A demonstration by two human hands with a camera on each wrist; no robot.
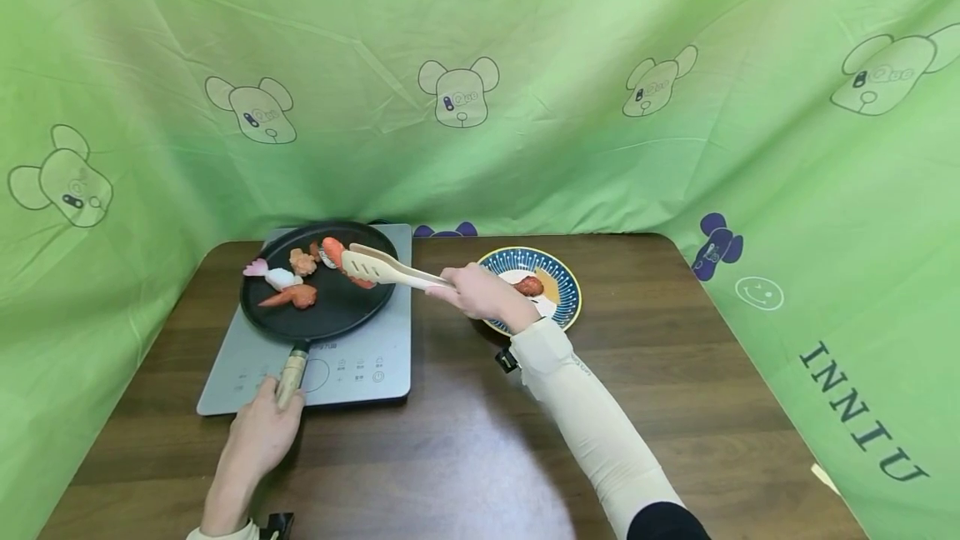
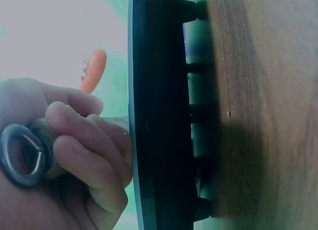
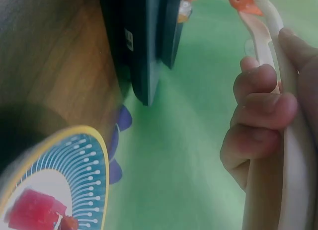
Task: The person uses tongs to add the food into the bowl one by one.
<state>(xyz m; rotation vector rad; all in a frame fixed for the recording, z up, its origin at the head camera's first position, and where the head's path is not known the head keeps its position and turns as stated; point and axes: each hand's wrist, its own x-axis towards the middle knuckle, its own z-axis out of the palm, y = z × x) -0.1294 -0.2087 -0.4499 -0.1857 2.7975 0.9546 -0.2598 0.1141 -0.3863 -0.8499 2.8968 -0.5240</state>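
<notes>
My right hand holds a pair of cream tongs, its fingers wrapped round their arms in the right wrist view. The tong tips pinch an orange-red sausage over the right half of a black frying pan. My left hand grips the pan's beige handle; a metal ring shows at the handle's end in the left wrist view. In the pan lie a shrimp-like piece with a pink tail, a chicken wing, a brown nugget-like piece and a small white-and-dark piece.
The pan sits on a grey induction cooker at the left of the wooden table. Beyond my right wrist is a blue-patterned plate with a drumstick on it. A green curtain hangs behind the table.
</notes>
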